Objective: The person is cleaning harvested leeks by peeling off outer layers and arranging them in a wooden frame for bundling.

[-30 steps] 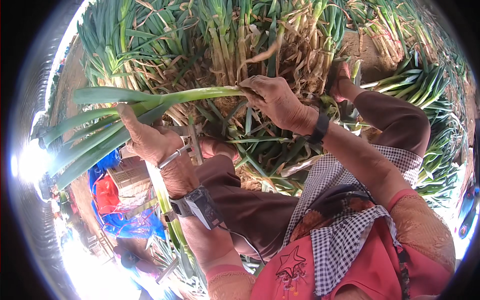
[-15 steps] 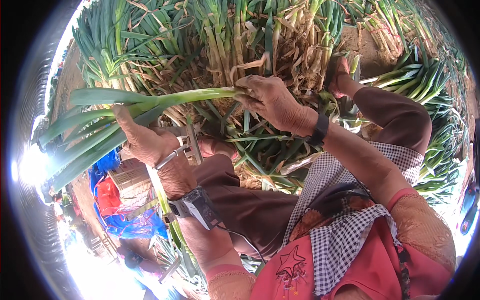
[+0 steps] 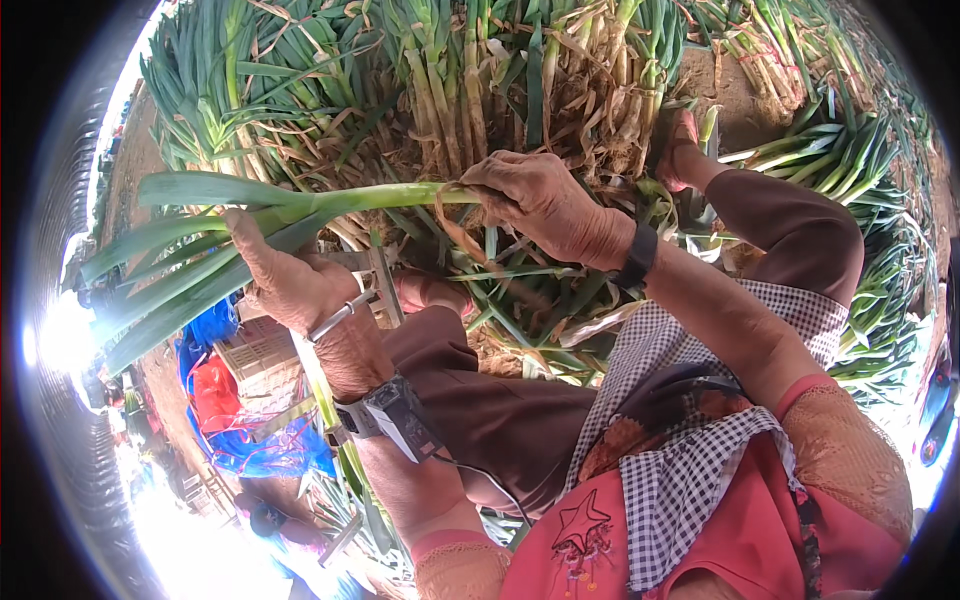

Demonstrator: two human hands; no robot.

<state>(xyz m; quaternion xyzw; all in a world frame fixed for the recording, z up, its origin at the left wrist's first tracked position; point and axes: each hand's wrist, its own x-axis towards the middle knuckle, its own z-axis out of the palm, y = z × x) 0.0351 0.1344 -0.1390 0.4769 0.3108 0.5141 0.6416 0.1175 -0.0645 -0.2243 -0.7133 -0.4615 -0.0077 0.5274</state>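
Note:
A large green onion (image 3: pixel 390 195) lies almost level in front of me, its dark leaves fanned to the left and its pale stalk pointing right. Around the base of those leaves is my left hand (image 3: pixel 295 285), with the thumb up across them. My right hand (image 3: pixel 530 195) pinches the stalk's root end, and its fingers hide that end. A strip of dry brown skin (image 3: pixel 455 230) hangs down from the stalk beside my right fingers.
Bundles of green onions (image 3: pixel 440 90) stand along the far side, and more lie at the right (image 3: pixel 850 160). Loose leaves (image 3: pixel 540 310) cover the ground between my feet. A plastic crate (image 3: pixel 262 350) and blue bags (image 3: pixel 270 450) are at the left.
The dry skin strip, raised above the stalk before, now hangs below it. My right hand has moved slightly left along the stalk; my left hand has hardly moved.

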